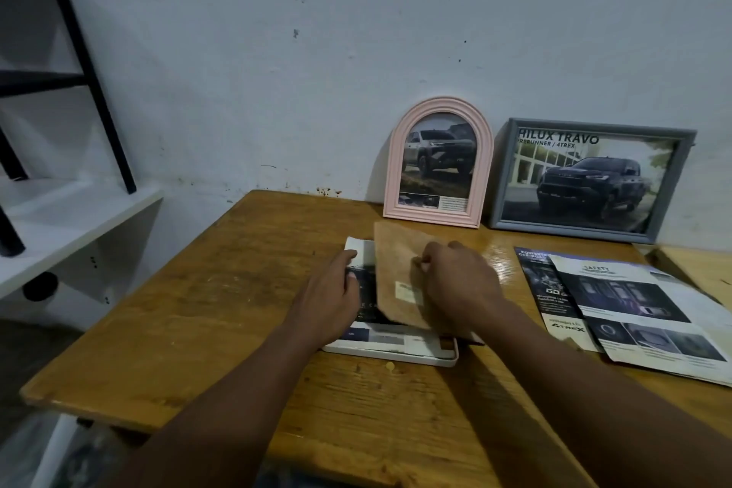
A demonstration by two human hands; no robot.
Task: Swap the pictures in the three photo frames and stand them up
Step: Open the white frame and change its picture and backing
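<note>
A white photo frame lies face down on the wooden table, with a dark car picture resting in its back. My right hand pinches the brown backing board and holds it tilted over the frame. My left hand lies flat on the picture at the frame's left side. A pink arched frame and a grey rectangular frame stand upright against the wall, each showing a pickup truck picture.
Two loose car brochure pages lie overlapping on the table to the right. Another wooden surface shows at the far right edge. A white shelf with black metal legs stands to the left.
</note>
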